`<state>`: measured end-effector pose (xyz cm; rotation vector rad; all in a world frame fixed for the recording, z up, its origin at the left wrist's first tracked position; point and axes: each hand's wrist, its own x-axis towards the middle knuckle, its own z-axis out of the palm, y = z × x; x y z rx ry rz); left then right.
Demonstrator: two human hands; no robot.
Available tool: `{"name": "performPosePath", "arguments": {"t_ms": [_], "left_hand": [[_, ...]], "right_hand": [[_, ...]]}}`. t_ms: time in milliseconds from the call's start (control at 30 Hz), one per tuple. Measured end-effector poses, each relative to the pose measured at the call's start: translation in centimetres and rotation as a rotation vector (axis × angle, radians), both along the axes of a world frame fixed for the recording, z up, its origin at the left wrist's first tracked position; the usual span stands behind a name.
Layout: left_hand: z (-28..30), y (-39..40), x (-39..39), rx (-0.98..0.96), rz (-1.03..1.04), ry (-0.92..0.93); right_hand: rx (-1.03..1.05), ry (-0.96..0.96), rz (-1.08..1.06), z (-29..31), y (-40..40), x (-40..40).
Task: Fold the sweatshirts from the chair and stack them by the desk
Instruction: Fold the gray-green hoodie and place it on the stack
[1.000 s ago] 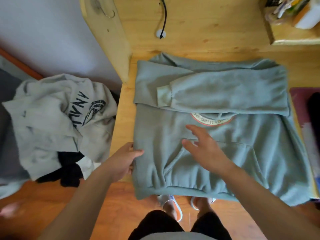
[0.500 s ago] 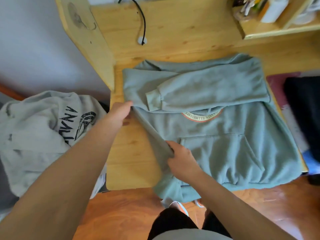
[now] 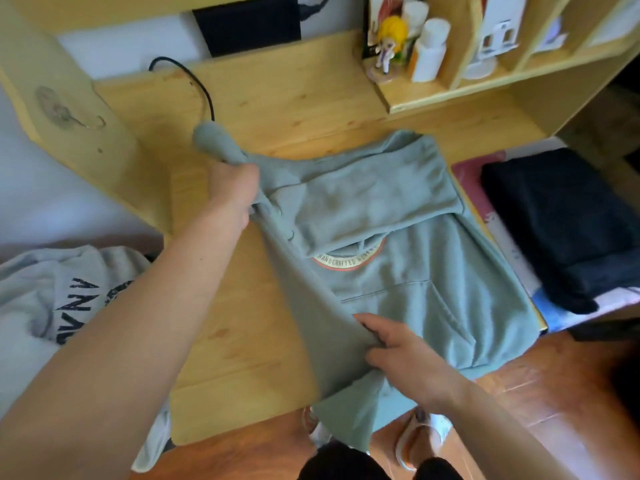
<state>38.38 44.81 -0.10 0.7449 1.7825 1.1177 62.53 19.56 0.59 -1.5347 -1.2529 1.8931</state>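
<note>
Both hands are gripping the green sweatshirt point(image 3: 398, 271) at centre frame on the desk point(image 3: 235, 306), left hand point(image 3: 235, 192) and right hand point(image 3: 398, 344) now lifting its left edge, probably starting the side fold.
</note>
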Motion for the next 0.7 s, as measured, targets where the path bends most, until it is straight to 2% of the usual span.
{"name": "performPosePath", "arguments": {"t_ms": [67,133,267,333,433,500,533,600,633,700], "left_hand": [[1.4,1.0,5.0,0.110,-0.089,0.097],[1.2,1.7,10.4,0.138,-0.221,0.224],[-5.5,-0.1,18.2,-0.172,-0.705,0.459],[-8.5,-1.8,19.0,-0.196,-0.849,0.628],[-8.5,-2.7,18.0,-0.137,-0.887,0.513],[-7.5,-2.9,16.1,-0.016,-0.894,0.467],[-7.1,-2.9,15.0,0.102,-0.860,0.559],[-7.3,-2.3,12.7,0.308,-0.741,0.898],[-7.6,-2.0,11.8,0.351,-0.731,1.066],[-8.8,-1.5,11.0,0.189,-0.843,1.248]], "right_hand": [[-0.032,0.061,-0.155,-0.3,-0.3,3.5],[-0.088,0.079,-0.309,-1.5,-0.3,7.0],[-0.219,-0.084,-0.384,-7.1,0.3,11.7],[-0.278,-0.156,-0.348,-9.8,0.6,12.4],[-0.283,-0.212,-0.308,-11.2,1.1,13.0],[-0.244,-0.222,-0.261,-10.9,1.2,13.2],[-0.218,-0.249,-0.221,-10.7,1.2,13.3],[-0.162,-0.356,-0.137,-10.7,0.6,13.2],[-0.122,-0.416,-0.108,-10.7,0.2,13.0],[-0.028,-0.530,-0.047,-10.9,-0.4,12.7]]}}
